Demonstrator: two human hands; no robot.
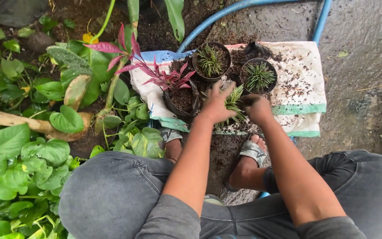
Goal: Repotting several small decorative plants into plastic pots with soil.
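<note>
The left hand (216, 104), fingers spread wide, rests on the small spiky plant (234, 102) at twelve o'clock from the feet, the right hand (258, 108) looks closed beside it; its leaves seem soft and bendy, so hold low.

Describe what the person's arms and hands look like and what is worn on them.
Both forearms are bare, with grey sleeves pushed up to the elbows. The left hand and right hand wear no gloves, and no rings or watch show. Dark soil smudges the right hand's fingers.
</note>
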